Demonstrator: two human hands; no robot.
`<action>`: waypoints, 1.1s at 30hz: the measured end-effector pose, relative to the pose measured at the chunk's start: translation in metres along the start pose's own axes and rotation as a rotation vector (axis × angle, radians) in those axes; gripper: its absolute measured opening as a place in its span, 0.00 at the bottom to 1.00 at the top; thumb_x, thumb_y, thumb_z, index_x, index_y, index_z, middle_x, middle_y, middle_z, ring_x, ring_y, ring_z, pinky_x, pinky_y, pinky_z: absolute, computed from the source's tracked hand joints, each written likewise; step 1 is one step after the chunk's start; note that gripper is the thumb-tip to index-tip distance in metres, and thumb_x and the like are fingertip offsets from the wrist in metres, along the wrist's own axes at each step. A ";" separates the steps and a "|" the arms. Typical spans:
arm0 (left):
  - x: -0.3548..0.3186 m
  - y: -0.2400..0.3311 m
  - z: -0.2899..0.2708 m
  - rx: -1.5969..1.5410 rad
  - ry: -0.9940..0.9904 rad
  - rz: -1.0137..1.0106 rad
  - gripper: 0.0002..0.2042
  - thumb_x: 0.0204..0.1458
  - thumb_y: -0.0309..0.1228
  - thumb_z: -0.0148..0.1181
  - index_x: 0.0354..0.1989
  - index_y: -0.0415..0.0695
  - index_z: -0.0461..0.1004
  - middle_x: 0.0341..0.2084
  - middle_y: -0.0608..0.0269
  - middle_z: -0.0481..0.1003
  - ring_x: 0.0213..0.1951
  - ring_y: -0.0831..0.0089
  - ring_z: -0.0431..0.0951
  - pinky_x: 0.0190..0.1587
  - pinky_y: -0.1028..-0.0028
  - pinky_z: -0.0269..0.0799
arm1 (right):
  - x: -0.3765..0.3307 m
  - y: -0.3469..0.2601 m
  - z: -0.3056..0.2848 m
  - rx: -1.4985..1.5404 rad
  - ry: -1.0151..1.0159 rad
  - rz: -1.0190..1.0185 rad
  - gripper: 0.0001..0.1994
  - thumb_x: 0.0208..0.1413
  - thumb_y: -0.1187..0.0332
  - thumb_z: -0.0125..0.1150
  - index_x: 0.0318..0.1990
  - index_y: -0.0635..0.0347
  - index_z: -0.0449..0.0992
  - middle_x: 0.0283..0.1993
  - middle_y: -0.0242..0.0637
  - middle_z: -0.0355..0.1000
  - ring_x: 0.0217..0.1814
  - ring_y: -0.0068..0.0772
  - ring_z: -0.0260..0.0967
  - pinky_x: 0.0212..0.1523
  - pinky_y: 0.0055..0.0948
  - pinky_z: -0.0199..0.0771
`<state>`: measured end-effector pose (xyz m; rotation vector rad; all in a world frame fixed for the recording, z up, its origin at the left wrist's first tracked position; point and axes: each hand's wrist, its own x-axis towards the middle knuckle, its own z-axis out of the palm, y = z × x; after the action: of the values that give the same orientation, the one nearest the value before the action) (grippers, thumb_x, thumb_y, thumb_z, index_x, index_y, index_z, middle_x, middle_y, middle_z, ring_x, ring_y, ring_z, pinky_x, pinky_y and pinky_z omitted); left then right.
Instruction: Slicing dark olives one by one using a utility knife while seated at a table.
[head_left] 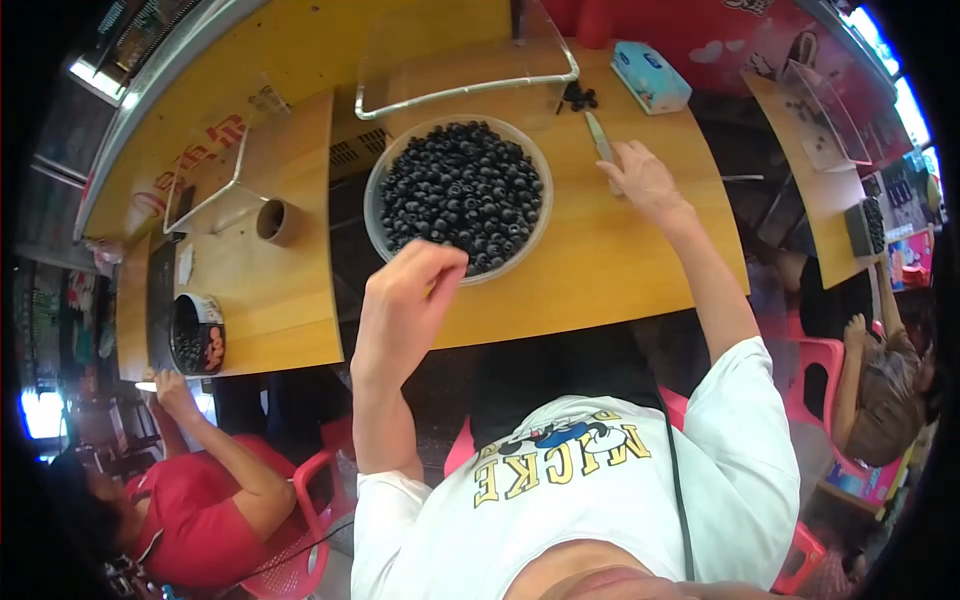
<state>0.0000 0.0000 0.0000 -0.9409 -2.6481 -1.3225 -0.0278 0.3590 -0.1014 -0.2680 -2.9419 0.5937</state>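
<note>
Right hand (645,180) holding knife (599,135), left hand (402,300) curled narrow, contents unclear, hiding part of bowl (548,190), berries (460,190) inside, counter (610,270) beneath, clear screen (465,95) behind, loose berries (578,99) and tissue pack (650,77) beyond knife.

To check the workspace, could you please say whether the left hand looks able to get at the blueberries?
Probably yes: the left hand is by the near rim of the plastic bowl, and the blueberries lie uncovered.
</note>
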 end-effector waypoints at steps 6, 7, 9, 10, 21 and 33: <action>0.062 0.000 0.013 0.063 -0.045 -0.006 0.05 0.49 0.21 0.60 0.35 0.38 0.78 0.31 0.54 0.76 0.35 0.58 0.78 0.38 0.68 0.73 | 0.005 0.006 0.019 -0.118 0.021 0.082 0.17 0.53 0.63 0.58 0.49 0.60 0.72 0.48 0.52 0.70 0.52 0.54 0.68 0.50 0.45 0.69; 0.072 -0.004 0.020 0.142 -0.065 -0.002 0.07 0.49 0.24 0.62 0.36 0.38 0.78 0.32 0.54 0.77 0.36 0.59 0.78 0.40 0.68 0.73 | 0.003 0.011 0.018 -0.079 -0.018 0.122 0.16 0.51 0.66 0.57 0.47 0.61 0.73 0.47 0.52 0.71 0.49 0.55 0.69 0.48 0.45 0.70; 0.088 -0.014 0.034 0.228 -0.073 -0.002 0.08 0.48 0.26 0.63 0.38 0.39 0.79 0.33 0.54 0.77 0.37 0.61 0.78 0.41 0.68 0.73 | -0.003 0.025 0.015 -0.039 -0.055 0.147 0.15 0.49 0.68 0.56 0.45 0.63 0.74 0.45 0.53 0.71 0.46 0.56 0.70 0.45 0.45 0.70; 0.094 -0.018 0.042 0.343 -0.108 -0.010 0.09 0.48 0.27 0.64 0.38 0.39 0.79 0.34 0.53 0.77 0.39 0.58 0.78 0.43 0.66 0.72 | -0.010 0.035 0.016 0.034 -0.019 0.108 0.14 0.49 0.69 0.55 0.44 0.64 0.74 0.41 0.51 0.72 0.41 0.52 0.71 0.41 0.42 0.70; 0.094 -0.005 0.066 0.656 -0.129 0.089 0.05 0.45 0.24 0.62 0.30 0.38 0.75 0.32 0.51 0.76 0.40 0.53 0.77 0.42 0.59 0.73 | -0.086 0.054 -0.019 0.730 0.080 0.077 0.08 0.51 0.74 0.53 0.38 0.67 0.72 0.27 0.32 0.68 0.27 0.21 0.66 0.28 0.23 0.64; 0.079 -0.017 0.054 0.448 -0.113 0.064 0.09 0.48 0.21 0.59 0.39 0.36 0.78 0.35 0.52 0.77 0.40 0.56 0.78 0.45 0.66 0.74 | -0.098 -0.005 0.009 1.247 0.012 0.164 0.08 0.61 0.69 0.54 0.43 0.63 0.75 0.30 0.28 0.72 0.26 0.13 0.62 0.27 0.15 0.61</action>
<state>-0.0608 0.0713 -0.0233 -1.0396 -2.7873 -0.6310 0.0653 0.3321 -0.1161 -0.3263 -1.9760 2.1700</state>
